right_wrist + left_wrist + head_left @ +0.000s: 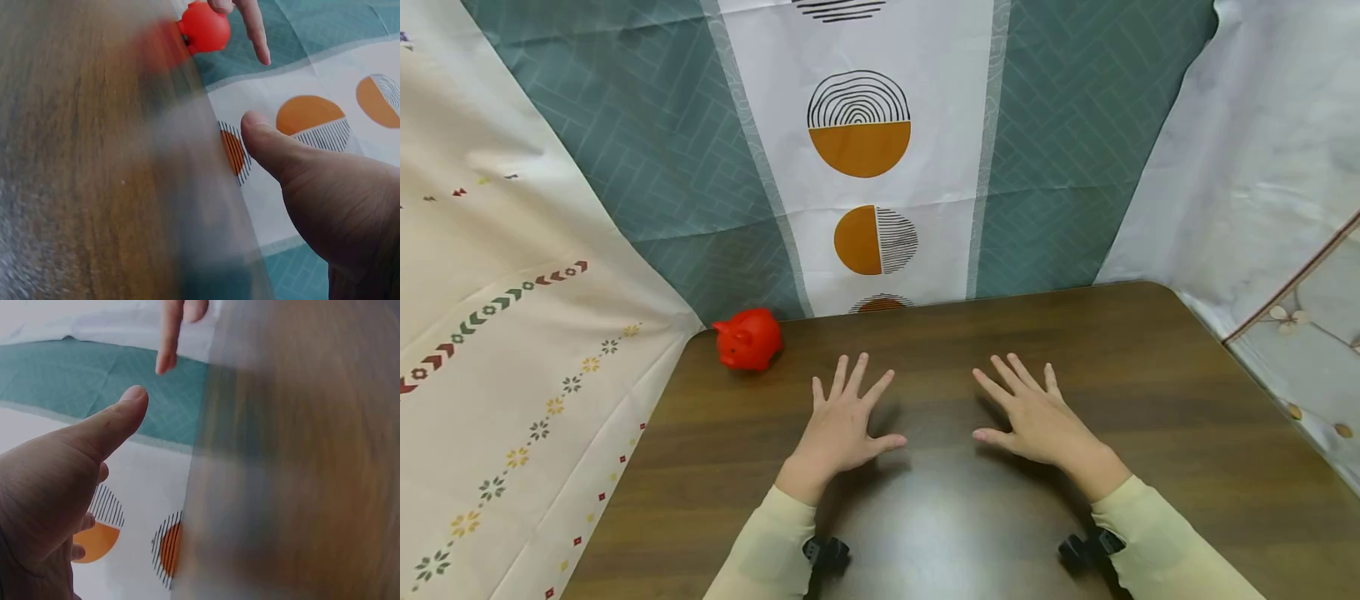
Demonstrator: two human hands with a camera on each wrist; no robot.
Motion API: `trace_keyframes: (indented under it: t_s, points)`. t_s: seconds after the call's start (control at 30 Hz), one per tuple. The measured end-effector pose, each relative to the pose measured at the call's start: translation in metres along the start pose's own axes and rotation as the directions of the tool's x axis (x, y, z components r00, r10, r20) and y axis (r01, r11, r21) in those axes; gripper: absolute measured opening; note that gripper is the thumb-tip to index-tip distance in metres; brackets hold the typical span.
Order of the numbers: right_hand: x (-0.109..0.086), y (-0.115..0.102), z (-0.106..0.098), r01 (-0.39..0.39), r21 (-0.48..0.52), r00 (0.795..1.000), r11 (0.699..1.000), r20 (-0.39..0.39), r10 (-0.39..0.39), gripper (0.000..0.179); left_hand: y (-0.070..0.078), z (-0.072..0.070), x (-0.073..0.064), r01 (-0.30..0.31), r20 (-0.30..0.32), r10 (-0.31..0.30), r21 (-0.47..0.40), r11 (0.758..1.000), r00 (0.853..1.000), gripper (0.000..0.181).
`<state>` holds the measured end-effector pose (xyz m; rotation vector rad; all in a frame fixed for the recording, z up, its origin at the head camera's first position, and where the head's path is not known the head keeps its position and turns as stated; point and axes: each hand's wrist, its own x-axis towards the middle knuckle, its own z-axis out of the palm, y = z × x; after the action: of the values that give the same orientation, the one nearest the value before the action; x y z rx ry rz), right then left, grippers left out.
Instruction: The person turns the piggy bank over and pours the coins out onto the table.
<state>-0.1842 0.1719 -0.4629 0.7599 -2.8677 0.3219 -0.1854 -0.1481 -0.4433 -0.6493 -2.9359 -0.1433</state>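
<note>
A red piggy bank (749,340) stands at the back left corner of the wooden table (925,517), its snout toward the left front. My left hand (844,423) is held over the table with fingers spread and straight, holding nothing; the piggy bank is beyond it to the left. Facing it on the right, my right hand (1037,417) has its fingers spread too, and nothing is in it. Each hand casts a shadow on the wood. In the right wrist view, the piggy bank (205,28) shows behind the fingers of the left hand.
A patterned curtain (880,167) in green and white hangs along the table's back edge. Cream cloth (550,367) with printed flowers borders the left side, and whitish cloth (1247,183) borders the right. A small black device (826,554) is strapped at each wrist.
</note>
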Motion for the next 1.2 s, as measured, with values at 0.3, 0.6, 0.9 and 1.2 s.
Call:
trace_keyframes:
  t_s: [0.3,0.6,0.9,1.2]
  points:
    - [0.007,-0.015,-0.009,0.133,-0.014,0.991,0.991,0.012,-0.133,0.083,-0.046,-0.028,-0.013,-0.019,0.024,0.017,0.092,0.996,1.000,0.096]
    - [0.018,-0.015,-0.015,0.289,-0.134,0.956,0.948,-0.020,-0.294,0.076,-0.097,-0.052,-0.006,-0.057,0.037,0.050,0.231,0.971,0.998,0.095]
    - [0.029,-0.014,-0.021,0.374,-0.195,0.927,0.907,0.055,-0.370,0.074,-0.140,-0.073,-0.007,-0.018,0.058,0.004,0.252,0.968,0.998,0.091]
    - [0.047,-0.034,-0.032,0.442,-0.229,0.897,0.867,0.094,-0.433,0.075,-0.185,-0.085,-0.009,0.093,0.067,-0.106,0.179,0.980,0.992,0.092]
